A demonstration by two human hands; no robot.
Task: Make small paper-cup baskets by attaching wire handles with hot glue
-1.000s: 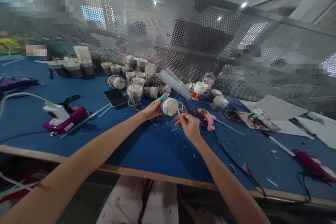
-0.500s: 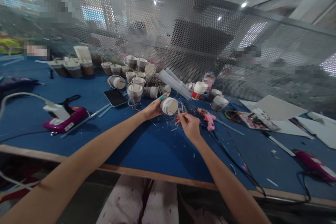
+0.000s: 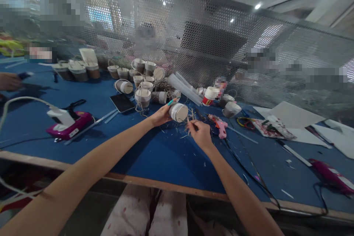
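Note:
My left hand (image 3: 160, 115) grips a small white paper cup (image 3: 179, 112) on its side, its round base turned toward me, just above the blue table (image 3: 155, 155). My right hand (image 3: 200, 134) is closed in a pinch on a thin strand of twine (image 3: 190, 121) at the cup's lower right edge. Short twine scraps lie scattered on the table under both hands.
Several twine-wrapped cups (image 3: 142, 96) cluster behind my hands, with a phone (image 3: 121, 102) to their left. A pink glue gun (image 3: 219, 125) lies right of my hand, a magenta one (image 3: 69, 125) at left, another (image 3: 332, 175) far right. Another person's hand (image 3: 9, 81) shows at the left edge.
My hands have stayed almost still on the cup and twine. Another person's hand has come into view at the far left edge.

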